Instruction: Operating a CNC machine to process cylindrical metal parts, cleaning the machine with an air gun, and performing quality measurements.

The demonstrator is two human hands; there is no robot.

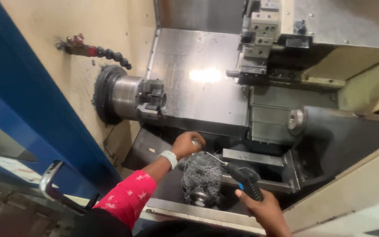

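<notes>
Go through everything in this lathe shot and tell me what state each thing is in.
Lathe door: slid open.
Chuck: empty, no workpiece between its jaws.
Left hand: closed around a small metal part.
Right hand: gripping the air gun.
Air gun: held, nozzle aimed at the swarf.
Swarf tangle: bunched in the lathe bed.
Tool turret: pulled back from the chuck.

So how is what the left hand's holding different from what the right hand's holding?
The left hand closes around a small shiny metal piece, mostly hidden in the fist; the right hand grips a black air gun, far bigger and plainly seen. The metal piece is bare and silvery; the air gun is dark with a thin nozzle pointing at the tangle of metal shavings. Both are held over the lathe bed.
</notes>
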